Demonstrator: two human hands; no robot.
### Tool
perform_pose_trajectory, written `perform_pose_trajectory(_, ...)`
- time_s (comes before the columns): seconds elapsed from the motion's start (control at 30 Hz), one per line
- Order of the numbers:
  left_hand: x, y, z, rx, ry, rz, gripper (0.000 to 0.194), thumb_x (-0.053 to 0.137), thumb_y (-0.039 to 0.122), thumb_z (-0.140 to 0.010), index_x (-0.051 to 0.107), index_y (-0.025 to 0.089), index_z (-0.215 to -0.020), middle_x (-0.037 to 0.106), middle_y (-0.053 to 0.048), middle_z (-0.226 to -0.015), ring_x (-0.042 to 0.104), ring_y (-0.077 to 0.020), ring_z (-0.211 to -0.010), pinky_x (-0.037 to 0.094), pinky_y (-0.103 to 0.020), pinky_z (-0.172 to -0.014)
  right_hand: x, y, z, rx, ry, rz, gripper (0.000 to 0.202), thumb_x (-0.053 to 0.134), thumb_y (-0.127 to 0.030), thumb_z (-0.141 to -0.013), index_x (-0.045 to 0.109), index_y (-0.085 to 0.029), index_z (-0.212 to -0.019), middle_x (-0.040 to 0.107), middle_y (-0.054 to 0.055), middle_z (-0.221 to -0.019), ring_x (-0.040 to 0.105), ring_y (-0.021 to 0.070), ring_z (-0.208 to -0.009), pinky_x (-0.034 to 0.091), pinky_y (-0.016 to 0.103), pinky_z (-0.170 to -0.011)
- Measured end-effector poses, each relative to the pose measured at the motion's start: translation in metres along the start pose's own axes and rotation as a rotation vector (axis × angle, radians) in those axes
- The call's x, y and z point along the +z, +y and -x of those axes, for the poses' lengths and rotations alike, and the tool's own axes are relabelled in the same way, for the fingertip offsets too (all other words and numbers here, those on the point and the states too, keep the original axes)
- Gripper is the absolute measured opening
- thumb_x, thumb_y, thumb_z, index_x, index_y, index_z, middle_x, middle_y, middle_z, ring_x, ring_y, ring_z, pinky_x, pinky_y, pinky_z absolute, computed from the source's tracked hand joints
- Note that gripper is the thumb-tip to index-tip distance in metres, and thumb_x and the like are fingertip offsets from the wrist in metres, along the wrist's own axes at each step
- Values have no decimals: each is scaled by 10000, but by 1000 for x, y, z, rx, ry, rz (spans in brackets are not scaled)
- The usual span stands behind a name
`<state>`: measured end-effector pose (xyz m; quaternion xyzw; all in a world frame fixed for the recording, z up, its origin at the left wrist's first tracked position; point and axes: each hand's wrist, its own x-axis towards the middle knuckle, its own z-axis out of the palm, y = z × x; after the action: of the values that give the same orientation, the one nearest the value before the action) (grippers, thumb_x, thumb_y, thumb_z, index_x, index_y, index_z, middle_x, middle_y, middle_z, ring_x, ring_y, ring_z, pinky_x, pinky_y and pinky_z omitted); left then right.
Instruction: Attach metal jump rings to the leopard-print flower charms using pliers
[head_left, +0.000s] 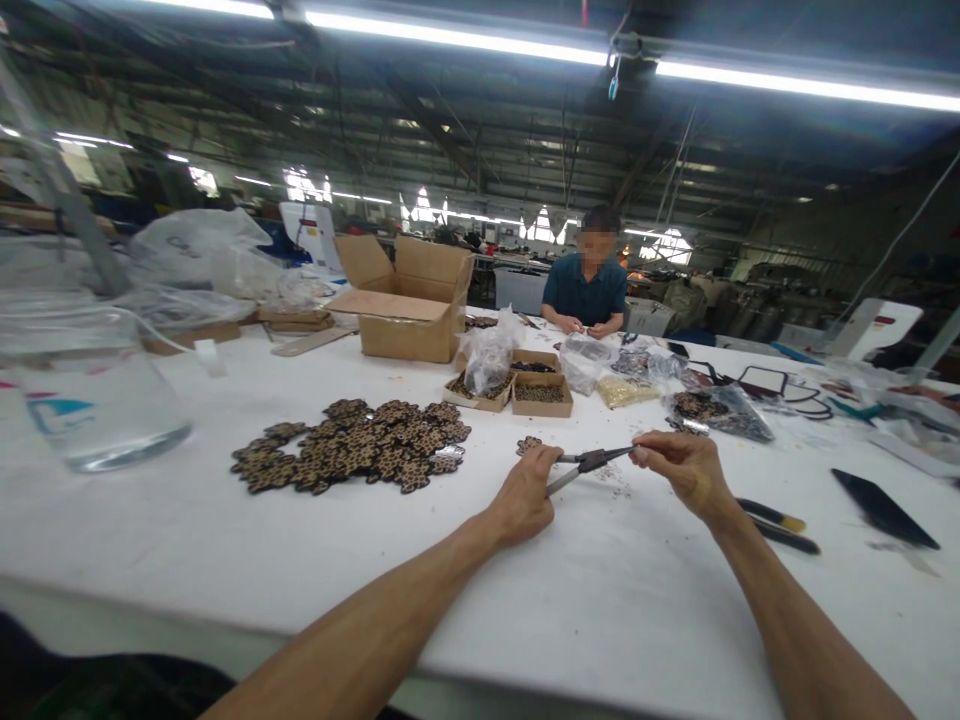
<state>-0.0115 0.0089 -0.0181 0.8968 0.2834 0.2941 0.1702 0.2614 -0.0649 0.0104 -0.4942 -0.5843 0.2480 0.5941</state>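
Observation:
My left hand [526,497] is closed around the handles of a pair of pliers [592,461], whose jaws point right. At the tip of those jaws, my right hand [688,470] pinches something too small to make out. Just beyond my left hand lies a single leopard-print flower-shaped piece [528,444], partly hidden by the hand. Tiny ring-like bits [616,484] are scattered on the white table below the pliers. A large pile of leopard-print pieces [367,445] spreads out to the left.
Small cardboard boxes [541,407] of little parts stand ahead, near plastic bags. A big open carton [409,330] is behind the pile. Dark-handled pliers [780,527] and a black flat object [885,507] lie right. A water jug [97,400] stands left. A co-worker [586,285] sits across the table.

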Motion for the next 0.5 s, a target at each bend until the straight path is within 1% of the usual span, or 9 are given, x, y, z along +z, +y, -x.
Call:
perform_pose_trajectory(0.07,0,0,0,9,14,-14,772,502,-63,-568,469,222,-1285,517,-89,-1255,481,-252,-1193,458,-434,-1046,-1,-2,0,7,-27,-10,298,843,-410,-732,797,-195,-934,737,69,-790,658,222,-729,545,343,-647)
perform_pose_trajectory(0.17,-2,0,0,13,19,-30,756,488,-73,-565,474,212,-1265,524,-87,-1231,490,-245,-1172,459,-426,-1040,-3,-6,1,-8,-56,44,282,839,-408,-739,799,-200,-925,733,60,-776,647,215,-724,527,330,-630)
perform_pose_trajectory(0.23,-4,0,0,15,19,-38,754,485,-76,-563,473,206,-1262,522,-90,-1239,489,-245,-1180,454,-425,-1047,-3,-9,1,-25,-76,81,275,837,-412,-740,803,-203,-917,735,57,-781,641,210,-716,521,325,-619)
perform_pose_trajectory(0.3,-5,1,0,19,26,-49,763,487,-74,-566,465,202,-1276,516,-95,-1264,480,-248,-1206,446,-424,-1059,-4,-9,2,-26,-91,71,282,839,-415,-736,804,-207,-923,745,60,-813,651,212,-718,527,326,-618)
perform_pose_trajectory(0.37,-7,2,-1,14,37,-66,776,489,-72,-572,453,203,-1297,513,-99,-1285,479,-249,-1223,445,-420,-1059,-5,-8,2,-2,-100,28,301,848,-414,-724,801,-210,-941,759,70,-858,679,227,-749,549,338,-644)
perform_pose_trajectory(0.5,-10,6,-2,-31,44,-134,767,487,-67,-597,453,221,-1308,516,-98,-1317,485,-257,-1233,437,-433,-1047,-7,-5,3,48,-100,-41,369,863,-416,-702,788,-206,-997,772,96,-906,721,279,-853,588,402,-758)
